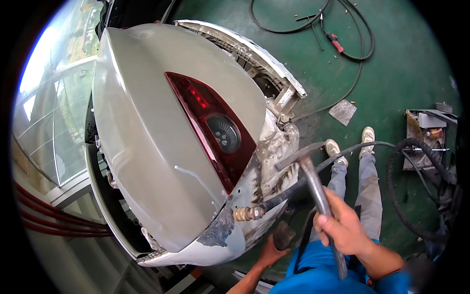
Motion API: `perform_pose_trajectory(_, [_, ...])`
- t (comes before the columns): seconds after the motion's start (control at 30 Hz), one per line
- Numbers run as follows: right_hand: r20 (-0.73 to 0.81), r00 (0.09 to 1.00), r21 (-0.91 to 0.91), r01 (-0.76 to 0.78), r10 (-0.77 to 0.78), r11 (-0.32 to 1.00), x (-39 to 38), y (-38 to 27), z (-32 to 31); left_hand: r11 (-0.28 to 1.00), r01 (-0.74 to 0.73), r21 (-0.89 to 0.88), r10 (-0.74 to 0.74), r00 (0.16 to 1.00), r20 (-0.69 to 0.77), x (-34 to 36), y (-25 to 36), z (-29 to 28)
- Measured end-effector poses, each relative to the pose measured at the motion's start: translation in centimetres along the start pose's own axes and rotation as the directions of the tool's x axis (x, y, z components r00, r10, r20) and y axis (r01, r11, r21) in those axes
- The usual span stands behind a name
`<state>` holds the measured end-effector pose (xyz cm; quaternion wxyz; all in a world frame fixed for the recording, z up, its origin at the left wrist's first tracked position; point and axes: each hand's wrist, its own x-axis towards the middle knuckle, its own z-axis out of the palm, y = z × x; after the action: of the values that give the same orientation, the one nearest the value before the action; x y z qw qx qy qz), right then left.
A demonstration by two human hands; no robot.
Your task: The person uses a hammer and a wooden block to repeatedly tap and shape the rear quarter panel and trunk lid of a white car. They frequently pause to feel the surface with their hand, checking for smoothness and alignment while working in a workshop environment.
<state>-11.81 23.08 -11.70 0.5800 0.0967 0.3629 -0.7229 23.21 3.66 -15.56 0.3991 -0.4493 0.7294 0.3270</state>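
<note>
Scuffed grey hammer (317,190) in clenched right hand (344,228); dark block (283,235) in curled left hand (269,253).

no txt, nos. or signs legible.

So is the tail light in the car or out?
In: the red tail light sits in the pale panel, which borders its left and upper-right edges.

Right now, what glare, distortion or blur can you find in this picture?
In the head view, glare bleaches the windows at upper left; a pale highlight streaks the car panel; fisheye bending bows edges near the black rim; the hammer looks sharp, without obvious blur.
</note>
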Motion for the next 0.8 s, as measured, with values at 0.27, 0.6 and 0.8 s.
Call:
perform_pose_trajectory(0.27, [0.158,0.975,-0.183,-0.127,0.157,0.975,-0.1,-4.2,2.0,0.969,-0.096,-0.227,0.104,0.994,0.025,1.0,0.0,1.1])
perform_pose_trajectory(0.6, [0.053,0.996,-0.184,-0.059,0.07,0.981,0.8,1.3,-0.6,0.983,-0.07,-0.172,0.076,0.997,0.032,0.8,0.9,1.7])
perform_pose_trajectory(0.8, [0.083,0.965,-0.356,0.263,-0.25,0.897,1.0,1.8,-0.2,0.98,-0.035,-0.194,0.046,0.998,0.051,0.3,-0.7,2.3])
